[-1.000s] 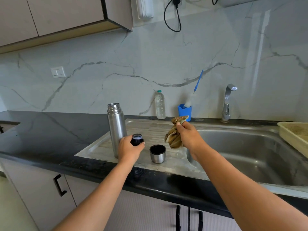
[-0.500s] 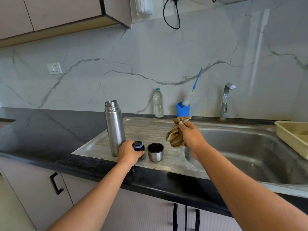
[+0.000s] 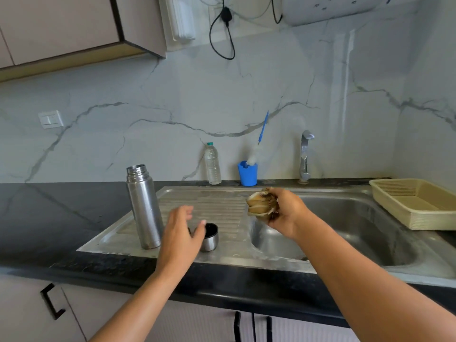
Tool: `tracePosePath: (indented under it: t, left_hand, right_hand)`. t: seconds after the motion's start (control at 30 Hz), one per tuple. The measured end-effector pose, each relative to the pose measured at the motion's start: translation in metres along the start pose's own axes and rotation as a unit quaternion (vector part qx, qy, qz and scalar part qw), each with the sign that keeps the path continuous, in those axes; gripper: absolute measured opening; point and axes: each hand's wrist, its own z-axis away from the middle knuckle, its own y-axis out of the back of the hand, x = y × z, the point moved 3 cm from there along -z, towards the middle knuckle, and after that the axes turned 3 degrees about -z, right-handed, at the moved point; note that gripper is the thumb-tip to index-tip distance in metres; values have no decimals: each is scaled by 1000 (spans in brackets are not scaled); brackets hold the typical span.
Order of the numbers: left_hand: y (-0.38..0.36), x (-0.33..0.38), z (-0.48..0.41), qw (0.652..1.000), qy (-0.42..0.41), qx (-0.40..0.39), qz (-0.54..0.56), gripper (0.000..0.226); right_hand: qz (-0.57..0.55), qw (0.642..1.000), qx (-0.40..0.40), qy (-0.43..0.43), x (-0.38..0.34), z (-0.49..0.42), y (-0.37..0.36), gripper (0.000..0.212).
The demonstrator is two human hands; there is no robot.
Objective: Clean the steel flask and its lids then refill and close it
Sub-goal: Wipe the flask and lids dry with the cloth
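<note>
The steel flask [image 3: 144,206] stands upright and uncapped on the left of the steel drainboard [image 3: 217,201]. Just right of it sits the steel cup lid [image 3: 210,236], mouth up. My left hand [image 3: 180,236] hovers over the gap between them with fingers spread, holding nothing; it hides the small black stopper, of which only a dark sliver shows. My right hand [image 3: 283,213] grips a bunched brown cloth [image 3: 260,204] above the left edge of the sink basin [image 3: 345,230].
A plastic water bottle [image 3: 212,164], a blue cup [image 3: 247,173] with a blue-handled brush and the tap [image 3: 305,156] line the back wall. A beige plastic basket [image 3: 417,203] sits on the counter at the right. Black countertop [image 3: 56,215] stretches to the left.
My left hand set the black stopper down beside the flask, let go and opened above it. My right hand bunched the cloth tighter and moved slightly right over the basin.
</note>
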Motion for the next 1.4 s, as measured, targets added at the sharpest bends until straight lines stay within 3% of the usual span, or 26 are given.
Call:
tracePosePath:
  t: [0.13, 0.27, 0.4, 0.5, 0.63, 0.7, 0.87, 1.0, 1.07, 1.13, 1.2, 1.3, 1.4]
  left_hand:
    - [-55, 75, -16, 972, -21, -171, 159, 74]
    - [-128, 136, -37, 928, -6, -305, 215, 98]
    - [-193, 156, -54, 886, 100, -318, 321, 56]
    - [-229, 163, -55, 847, 164, -346, 368, 47]
    - [-252, 163, -65, 828, 206, -309, 420, 27]
    - [-256, 159, -71, 858, 185, -280, 389, 12]
    - [-257, 153, -86, 920, 102, -154, 345, 7]
    - [-254, 150, -96, 907, 75, -121, 396, 8]
    - [-256, 152, -97, 893, 84, -133, 422, 5]
    - [-256, 155, -95, 884, 87, -137, 439, 3]
    - [-255, 157, -94, 876, 88, -143, 453, 9]
    - [-249, 158, -89, 845, 133, -206, 475, 29]
    - [-245, 159, -77, 804, 150, -351, 455, 36]
  right_hand:
    - [8, 1000, 8, 13, -24, 6, 29, 29]
    - [109, 993, -13, 31, -51, -2, 61, 35]
    - [277, 958, -19, 76, -86, -19, 103, 33]
    - [356, 928, -4, 111, -99, -35, 135, 46]
    - [386, 897, 30, 212, -93, -55, 165, 39]
    - [386, 889, 52, 240, -90, -63, 172, 36]
    - [483, 835, 57, 258, -92, -74, 176, 40]
    - [517, 801, 92, 288, -90, -80, 174, 10]
    - [475, 816, 121, 307, -93, -80, 172, 9]
    - [379, 878, 103, 274, -88, -79, 167, 12]
    - [300, 916, 75, 258, -80, -80, 162, 12]
    - [278, 913, 89, 284, -77, -80, 159, 12]
    - [249, 914, 118, 299, -81, -78, 159, 17]
